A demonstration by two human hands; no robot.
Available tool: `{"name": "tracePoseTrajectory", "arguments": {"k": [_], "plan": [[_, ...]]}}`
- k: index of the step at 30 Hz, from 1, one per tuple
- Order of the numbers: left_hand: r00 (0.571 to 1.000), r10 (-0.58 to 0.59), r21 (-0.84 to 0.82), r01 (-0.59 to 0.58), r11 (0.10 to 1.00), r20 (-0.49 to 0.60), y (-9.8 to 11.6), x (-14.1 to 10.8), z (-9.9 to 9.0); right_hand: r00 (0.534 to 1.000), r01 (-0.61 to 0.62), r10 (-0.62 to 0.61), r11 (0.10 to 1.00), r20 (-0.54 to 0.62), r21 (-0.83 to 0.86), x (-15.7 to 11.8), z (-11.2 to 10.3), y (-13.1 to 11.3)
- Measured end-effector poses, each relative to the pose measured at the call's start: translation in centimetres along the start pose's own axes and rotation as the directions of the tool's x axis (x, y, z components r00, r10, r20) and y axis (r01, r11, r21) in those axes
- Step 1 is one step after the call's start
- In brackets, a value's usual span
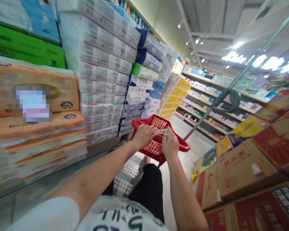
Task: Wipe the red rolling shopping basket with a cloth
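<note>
One tall stack of white-wrapped packs (pixel 103 77) rises left of the grip; one red cart (pixel 184 146) sits just beneath it. One left hand (pixel 144 136) bends over the cart, firmness unclear; one right hand (pixel 170 144), fingers closed, pinches one small patterned item (pixel 164 132) between the two.

arms (pixel 184 187): stretched forward | left hand (pixel 145 134): palm down | right hand (pixel 170 143): curled
</note>
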State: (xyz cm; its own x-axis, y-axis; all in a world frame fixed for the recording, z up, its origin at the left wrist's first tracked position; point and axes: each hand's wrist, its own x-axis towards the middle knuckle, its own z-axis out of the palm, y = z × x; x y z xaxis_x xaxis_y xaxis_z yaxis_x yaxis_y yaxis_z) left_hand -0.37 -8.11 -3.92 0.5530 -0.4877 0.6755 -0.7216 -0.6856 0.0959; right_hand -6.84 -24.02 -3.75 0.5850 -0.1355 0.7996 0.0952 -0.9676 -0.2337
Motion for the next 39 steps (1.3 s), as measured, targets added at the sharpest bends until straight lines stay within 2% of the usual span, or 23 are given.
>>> {"name": "tracePoseTrajectory", "arguments": {"k": [2, 6, 12, 18, 24, 30, 34, 36, 39], "plan": [[1.0, -0.002, -0.002, 0.002, 1.0, 0.003, 0.1, -0.1, -0.1, 0.999, 0.025, -0.025, 1.0, -0.032, -0.003, -0.3, 0.2, -0.3], [1.0, -0.005, -0.007, 0.005, 1.0, 0.002, 0.1, -0.3, -0.2, 0.981, 0.161, -0.16, 0.987, -0.107, 0.001, -1.8, 0.7, -0.5], [1.0, -0.005, -0.026, 0.005, 1.0, 0.002, 0.0, -0.3, -0.2, 0.994, 0.111, -0.111, 0.994, -0.006, 0.01, -0.9, 0.7, -1.2], [1.0, -0.009, -0.037, 0.009, 0.999, 0.0, 0.3, -0.7, -0.3, 0.966, 0.246, -0.25, 0.967, -0.058, -0.065, -2.8, 0.9, -2.5], [1.0, -0.029, -0.044, 0.029, 0.999, 0.005, 0.6, -0.7, -0.6, 0.988, 0.152, -0.153, 0.988, 0.017, 0.011, -1.0, 0.4, -2.7], [1.0, -0.018, -0.07, 0.018, 0.997, 0.007, 0.8, -1.0, -0.8, 0.96, 0.26, -0.262, 0.965, -0.102, -0.031, -2.9, 1.0, -2.3], [0.999, -0.037, -0.085, 0.039, 0.996, 0.024, 1.0, -0.7, -0.8, 0.985, 0.172, -0.172, 0.985, 0.001, 0.01, -0.9, 0.6, -2.0], [0.999, -0.031, -0.092, 0.034, 0.995, 0.035, 1.1, -0.6, -0.8, 0.992, 0.124, -0.124, 0.992, 0.016, -0.011, -0.3, 0.6, -2.0], [0.999, -0.015, -0.093, 0.019, 0.995, 0.042, 1.1, -0.6, -0.9, 0.985, 0.15, -0.154, 0.987, -0.072, -0.061, -1.4, 0.8, -2.3]]}}
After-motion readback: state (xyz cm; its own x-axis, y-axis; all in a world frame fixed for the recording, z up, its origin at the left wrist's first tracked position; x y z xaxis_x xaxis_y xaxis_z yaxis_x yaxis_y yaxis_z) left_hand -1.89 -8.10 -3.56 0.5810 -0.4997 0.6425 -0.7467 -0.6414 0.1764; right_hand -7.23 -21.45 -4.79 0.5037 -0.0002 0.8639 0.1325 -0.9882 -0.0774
